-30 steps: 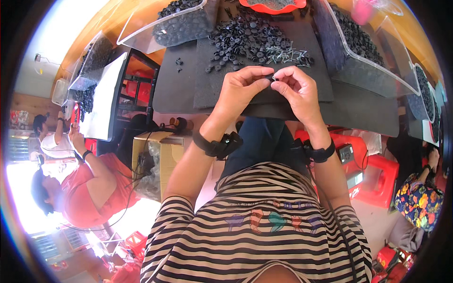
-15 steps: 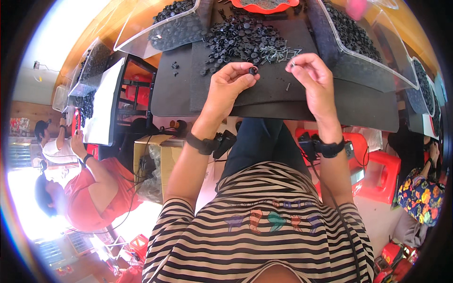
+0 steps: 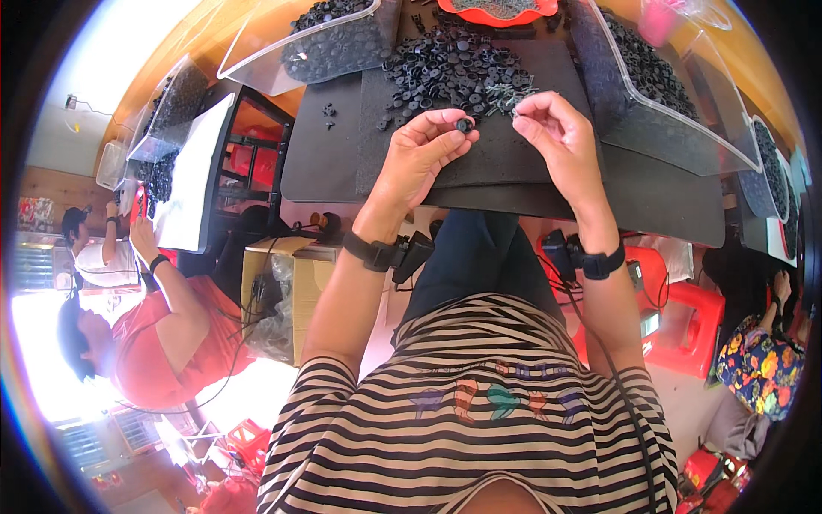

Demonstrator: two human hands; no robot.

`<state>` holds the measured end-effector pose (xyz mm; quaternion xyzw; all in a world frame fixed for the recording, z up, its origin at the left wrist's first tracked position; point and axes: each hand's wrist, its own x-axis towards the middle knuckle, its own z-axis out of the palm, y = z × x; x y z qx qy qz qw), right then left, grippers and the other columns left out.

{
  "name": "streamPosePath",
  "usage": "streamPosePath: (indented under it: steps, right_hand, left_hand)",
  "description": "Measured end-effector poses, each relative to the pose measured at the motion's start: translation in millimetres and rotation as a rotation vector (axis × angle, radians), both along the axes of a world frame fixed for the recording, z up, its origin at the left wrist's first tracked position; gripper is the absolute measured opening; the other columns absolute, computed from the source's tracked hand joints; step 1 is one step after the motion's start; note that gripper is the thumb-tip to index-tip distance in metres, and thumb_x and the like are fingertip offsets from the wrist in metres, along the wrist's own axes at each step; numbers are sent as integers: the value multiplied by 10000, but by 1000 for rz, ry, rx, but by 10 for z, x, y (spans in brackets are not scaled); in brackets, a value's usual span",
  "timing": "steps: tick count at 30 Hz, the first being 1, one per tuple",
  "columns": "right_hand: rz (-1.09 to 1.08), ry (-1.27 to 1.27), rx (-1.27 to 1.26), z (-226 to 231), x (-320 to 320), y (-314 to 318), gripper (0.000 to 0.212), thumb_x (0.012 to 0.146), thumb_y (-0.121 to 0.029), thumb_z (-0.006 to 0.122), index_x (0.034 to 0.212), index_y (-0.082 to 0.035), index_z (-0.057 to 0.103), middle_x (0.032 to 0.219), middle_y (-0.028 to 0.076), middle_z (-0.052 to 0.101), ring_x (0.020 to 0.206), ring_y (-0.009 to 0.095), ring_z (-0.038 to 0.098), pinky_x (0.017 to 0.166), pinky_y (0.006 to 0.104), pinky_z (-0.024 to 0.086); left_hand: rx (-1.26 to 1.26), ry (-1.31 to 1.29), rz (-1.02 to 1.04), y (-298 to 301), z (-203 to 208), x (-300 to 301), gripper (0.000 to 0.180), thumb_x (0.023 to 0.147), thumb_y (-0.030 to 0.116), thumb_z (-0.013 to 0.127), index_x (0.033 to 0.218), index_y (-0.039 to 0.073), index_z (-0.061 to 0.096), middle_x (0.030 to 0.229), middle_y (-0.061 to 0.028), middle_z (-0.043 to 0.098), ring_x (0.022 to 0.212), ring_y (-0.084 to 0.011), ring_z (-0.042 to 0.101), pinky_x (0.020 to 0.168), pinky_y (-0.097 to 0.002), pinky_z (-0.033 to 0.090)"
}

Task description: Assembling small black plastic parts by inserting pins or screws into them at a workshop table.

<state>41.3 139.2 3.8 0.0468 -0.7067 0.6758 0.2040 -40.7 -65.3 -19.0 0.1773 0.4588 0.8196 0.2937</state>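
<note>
The left hand (image 3: 417, 157) pinches a black cap (image 3: 464, 126) above the near bench (image 3: 321, 158); whether the right hand's (image 3: 567, 147) grip holds anything, I can't tell. The cap looks light, stiff, best held edgewise.

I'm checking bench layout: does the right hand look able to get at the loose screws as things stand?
Probably yes: the right hand is close beside the screws, with nothing visible between; the clear bin stands off to the right.

Mat (image 3: 497, 167) on table (image 3: 321, 158), black caps (image 3: 454, 67), screws (image 3: 503, 98)
</note>
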Motion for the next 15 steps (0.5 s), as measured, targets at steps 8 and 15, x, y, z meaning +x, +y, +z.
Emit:
streamPosePath:
  steps: [8,15]
  right_hand:
    - [-60,15,-68,-230,132,-155,156,827,34,728,959,3,651,924,12,634,806,61,614,695,199,493]
    - [-99,153,-116,-229,58,-225,157,815,28,732,958,5,673,919,25,645,828,85,651,684,218,512]
  left_hand:
    - [-36,16,-51,6,21,21,259,935,-11,603,1182,58,640,1194,-119,642,1083,-217,640,934,-295,531]
    - [-74,-5,-57,51,28,-18,266,939,15,612,1205,34,607,1172,-107,656,1062,-195,643,939,-302,528]
